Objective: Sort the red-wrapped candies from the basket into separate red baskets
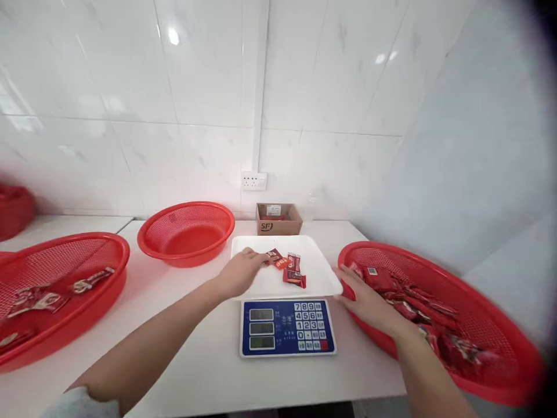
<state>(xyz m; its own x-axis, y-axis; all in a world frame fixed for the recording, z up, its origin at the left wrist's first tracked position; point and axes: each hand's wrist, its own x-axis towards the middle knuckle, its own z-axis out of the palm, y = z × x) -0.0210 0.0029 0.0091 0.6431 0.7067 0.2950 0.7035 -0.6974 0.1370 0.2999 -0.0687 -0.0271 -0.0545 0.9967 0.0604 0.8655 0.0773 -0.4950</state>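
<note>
My left hand (242,271) reaches over the white weighing tray (261,283), its fingers closed together at the edge of a small dark red snack packet (274,255). Close to that packet, several red and orange wrapped snacks (295,277) lie in the middle of the tray. My right hand (368,299) is between the tray's right side and the rim of the right red basket (487,302), fingers apart and holding nothing. Red snack packets (418,299) fill part of that basket. In front of the tray is the scale's blue keypad panel (288,328).
A round red basket (187,255) stands back left. Another red basket (98,244) with packets (47,302) is at the far left. A cardboard box (278,227) sits behind the tray, below a wall socket (255,181). The table's front edge runs below the scale.
</note>
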